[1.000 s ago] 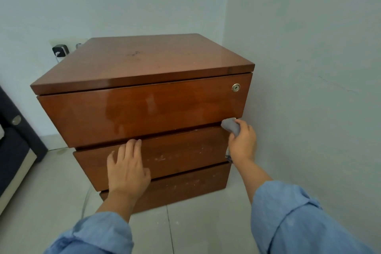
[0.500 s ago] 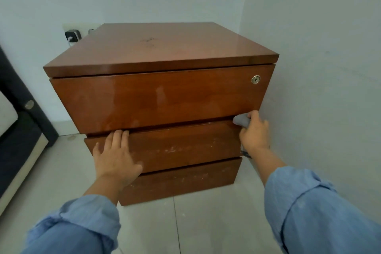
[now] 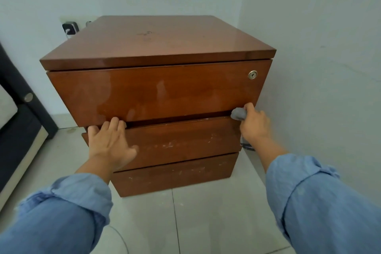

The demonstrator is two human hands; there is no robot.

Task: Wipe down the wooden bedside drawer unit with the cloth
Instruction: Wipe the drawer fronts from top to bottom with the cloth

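Our left hand lies flat and open, empty, bracing the drawer unit. Our right hand has its grip closed on the balled cloth, pressed into the right end of the drawer gap.

I found nothing readable anywhere in my view: no label, brand, number or sign stood on the wooden drawer unit, on its round metal lock (too small for me to make out any stamping), or on the grey cloth. The dark plug at the wall socket behind the unit was blurred, and I could read no marking on it either.
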